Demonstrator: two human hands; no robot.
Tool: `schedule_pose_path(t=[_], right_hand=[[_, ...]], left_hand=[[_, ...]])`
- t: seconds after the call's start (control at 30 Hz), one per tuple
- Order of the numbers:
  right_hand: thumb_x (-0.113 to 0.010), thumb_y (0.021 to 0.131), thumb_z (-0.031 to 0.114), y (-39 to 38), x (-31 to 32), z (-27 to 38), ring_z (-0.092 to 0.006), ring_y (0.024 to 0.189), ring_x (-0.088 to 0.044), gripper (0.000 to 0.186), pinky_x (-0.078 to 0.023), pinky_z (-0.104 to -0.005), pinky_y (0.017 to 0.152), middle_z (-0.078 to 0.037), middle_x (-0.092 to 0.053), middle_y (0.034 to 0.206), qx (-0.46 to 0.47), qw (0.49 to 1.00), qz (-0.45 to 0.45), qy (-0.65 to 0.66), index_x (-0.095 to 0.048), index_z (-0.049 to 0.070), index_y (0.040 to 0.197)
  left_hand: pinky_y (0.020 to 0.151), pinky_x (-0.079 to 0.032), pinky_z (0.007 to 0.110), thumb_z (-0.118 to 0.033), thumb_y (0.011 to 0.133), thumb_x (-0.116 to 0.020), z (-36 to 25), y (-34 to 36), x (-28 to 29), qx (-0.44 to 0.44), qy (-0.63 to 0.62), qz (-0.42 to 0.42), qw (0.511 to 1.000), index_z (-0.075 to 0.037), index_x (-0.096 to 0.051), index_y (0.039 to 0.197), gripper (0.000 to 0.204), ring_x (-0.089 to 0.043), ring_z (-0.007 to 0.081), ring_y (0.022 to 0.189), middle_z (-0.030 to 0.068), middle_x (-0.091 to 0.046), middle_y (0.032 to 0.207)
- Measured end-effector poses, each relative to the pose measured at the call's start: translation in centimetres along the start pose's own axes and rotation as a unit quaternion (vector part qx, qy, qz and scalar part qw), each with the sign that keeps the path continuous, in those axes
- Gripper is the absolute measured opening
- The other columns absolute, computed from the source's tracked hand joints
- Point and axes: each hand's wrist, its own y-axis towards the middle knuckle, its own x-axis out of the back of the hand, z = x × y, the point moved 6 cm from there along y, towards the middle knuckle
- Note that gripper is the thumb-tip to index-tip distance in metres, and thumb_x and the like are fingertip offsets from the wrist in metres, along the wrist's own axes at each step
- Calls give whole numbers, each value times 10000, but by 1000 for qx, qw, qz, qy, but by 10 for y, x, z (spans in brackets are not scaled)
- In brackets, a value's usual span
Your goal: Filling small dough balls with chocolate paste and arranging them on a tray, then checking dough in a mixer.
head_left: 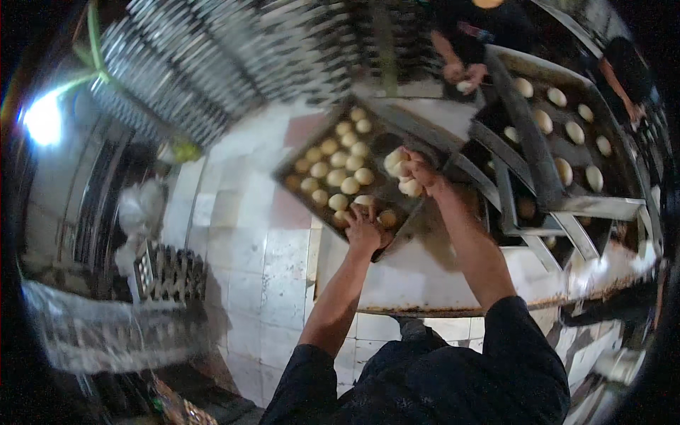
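Here — dough balls, seemingly several, in the right hand.

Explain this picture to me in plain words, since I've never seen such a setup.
There is no machine here, just two bare hands: the left hand and the right hand. One picture shows it all, taken by the left of two wide fisheye cameras worn on the head, looking down, so straight edges bend near the rim. A dark tray bearing many pale round pieces, which look like dough, lies partly over a pale table. The right hand holds several such pieces over the tray. The left hand's fingers are among pieces at the near end; whether they grip one is unclear. Other trays at the right hold similar pieces.
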Motion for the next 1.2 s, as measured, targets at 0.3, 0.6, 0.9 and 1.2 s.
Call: schedule_pose_path(t=[0.3,0.6,0.9,1.2], right_hand=[[-525,588,5,-287,11,-57,-160,866,-578,662,-500,-267,688,-62,-568,1041,26,928,-95,361,-469,92,1242],[-570,596,144,-655,-4,-94,-223,876,-559,561,-493,-298,701,-111,-536,1016,139,788,-461,383,-474,76,1144],[-523,602,73,-816,-40,-151,-302,1003,-524,623,-511,-353,826,-148,-493,1145,302,641,-502,496,-444,108,1219],[-545,631,193,-936,9,-153,-384,1065,-527,704,-530,-466,781,-230,-436,1266,476,565,-348,577,-357,99,1302]], left_hand=[[898,-452,471,-381,885,-523,-46,34,-4,-155,185,-84,967,-125,-416,1323,518,-455,355,1167,200,-359,1349],[820,-510,355,-254,913,-525,-12,66,9,-31,-849,-35,526,-73,-535,1180,323,-593,245,957,96,-591,1109],[468,-443,301,-233,808,-559,-113,-134,88,-291,-852,365,238,-63,-496,1161,396,-491,168,671,94,-563,930],[451,-420,273,-175,769,-589,-500,-555,-125,-87,-588,803,52,-53,-426,1224,499,-511,188,731,133,-464,1154]])
